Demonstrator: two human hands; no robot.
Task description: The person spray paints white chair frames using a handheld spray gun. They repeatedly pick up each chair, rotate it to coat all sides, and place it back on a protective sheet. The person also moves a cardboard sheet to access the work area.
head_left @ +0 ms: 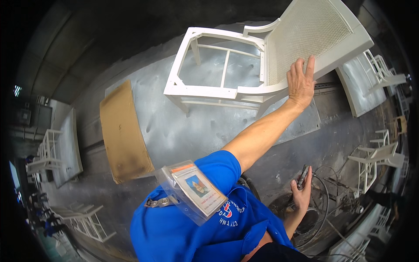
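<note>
Grey, dented metal tabletop (183, 126) fills the view beyond a blue shirt (192, 227) with a clear badge holder (192, 190). Low down, the right hand (302, 192) grips a dark tool (302, 176) near cables (331, 183). A cardboard sheet (122, 135) lies left. Farther off, the left hand (301, 81) rests flat, fingers spread, on the mesh back of a white chair frame (227, 65) lying on the table.

- Grey metal table (192, 126) fills the middle of the frame, its surface dented.
- White chair (262, 56) lies on its side at upper centre.
- Cardboard sheet (123, 133) lies over the table's left end.
</note>
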